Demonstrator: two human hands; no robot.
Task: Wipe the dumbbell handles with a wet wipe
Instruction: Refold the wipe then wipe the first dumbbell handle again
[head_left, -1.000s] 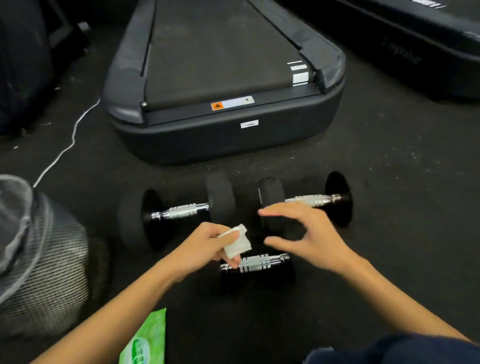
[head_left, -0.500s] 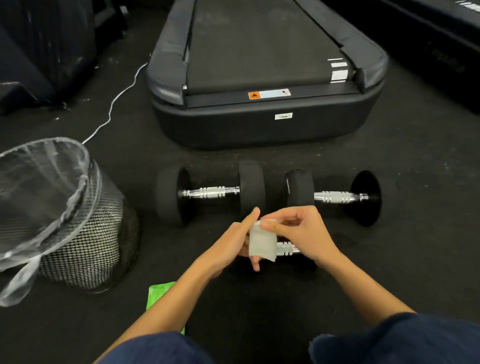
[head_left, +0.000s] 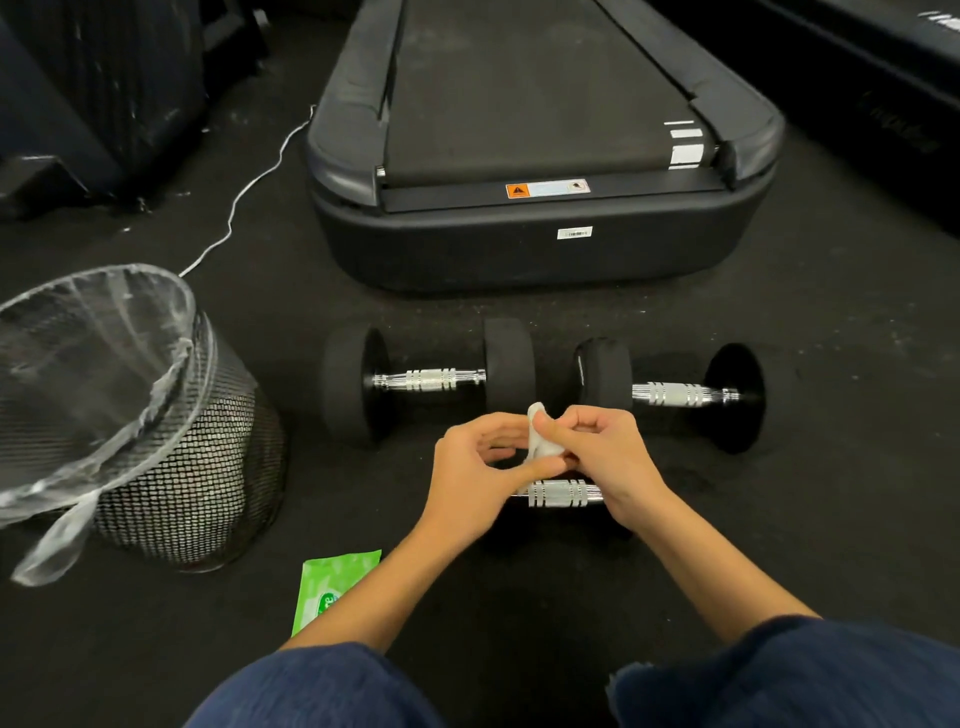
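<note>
Three black dumbbells with chrome handles lie on the dark floor. The left dumbbell and the right dumbbell lie side by side in a row. The small near dumbbell lies in front of them, its ends hidden under my hands. A crumpled white wet wipe is pinched between my left hand and my right hand, just above the near dumbbell's handle. Both hands grip the wipe with their fingertips.
A black mesh waste bin with a clear liner stands at the left. A green wet wipe pack lies on the floor by my left forearm. A treadmill sits behind the dumbbells, with a white cable to its left.
The wipe went from my left hand alone to being held by both hands, and it now looks more bunched up. The view has shifted left and closer, bringing the bin into sight.
</note>
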